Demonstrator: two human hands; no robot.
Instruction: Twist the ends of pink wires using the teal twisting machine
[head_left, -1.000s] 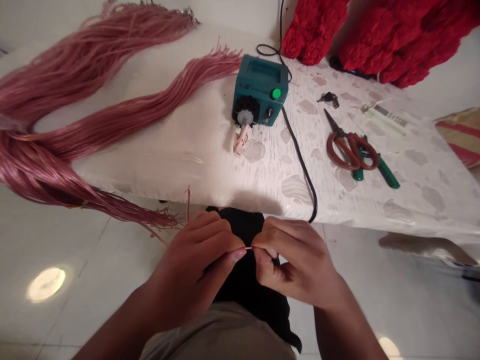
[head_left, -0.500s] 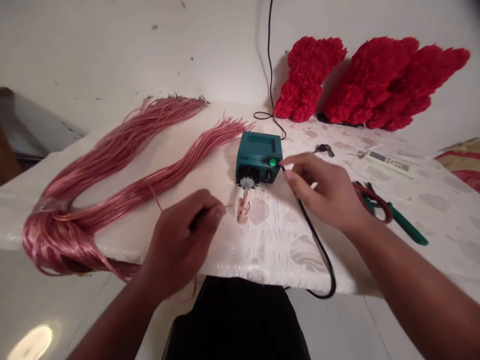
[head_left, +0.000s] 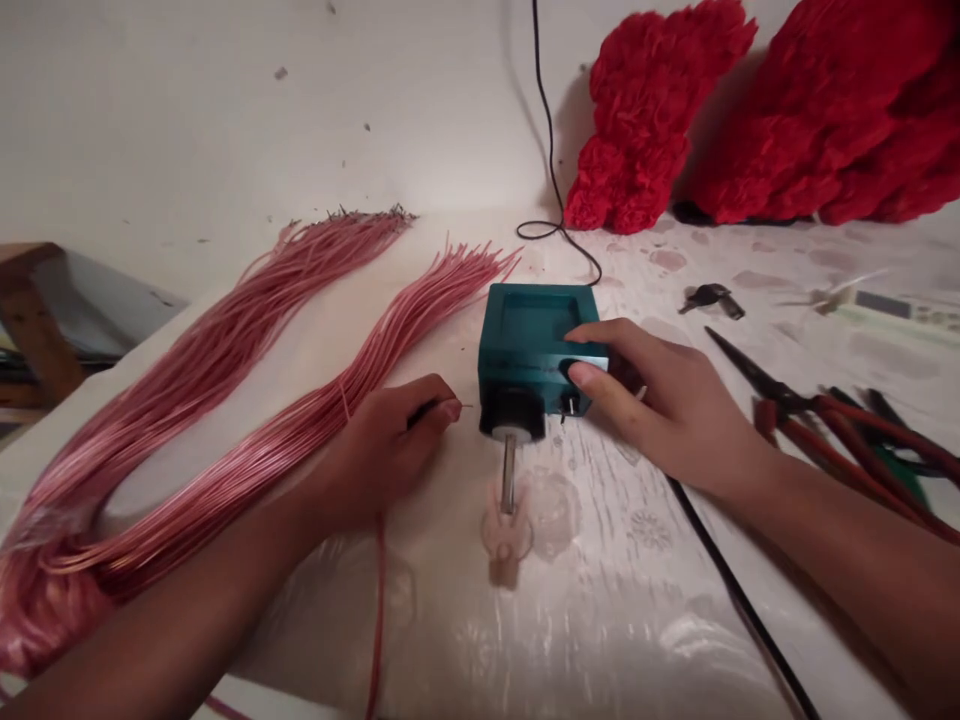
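Observation:
A teal box-shaped machine [head_left: 536, 330] stands on the covered table, a shaft with a pale, blurred attachment [head_left: 508, 530] reaching from its front. My right hand [head_left: 652, 400] is on the machine's right front corner, thumb on the round knob and index finger on the top. Left of the machine, my left hand [head_left: 397, 430] pinches a thin strand, whose tip points at the machine without touching it. A pink cord [head_left: 377, 620] hangs below that hand. Behind and left of it lies a long bundle of pink cords [head_left: 300, 410].
Another pink bundle [head_left: 225, 320] lies farther left. Red-handled scissors [head_left: 802, 405] and green-handled tools are at the right, near a small black object [head_left: 709, 297] and a pale device [head_left: 892, 310]. Red flower bunches [head_left: 637, 120] lean on the wall. A black cable [head_left: 735, 590] crosses the right front.
The view has moved closer to the table. The knob's green glow no longer shows; my right thumb is on it. The shaft's attachment looks blurred now. My left hand still pinches the strand.

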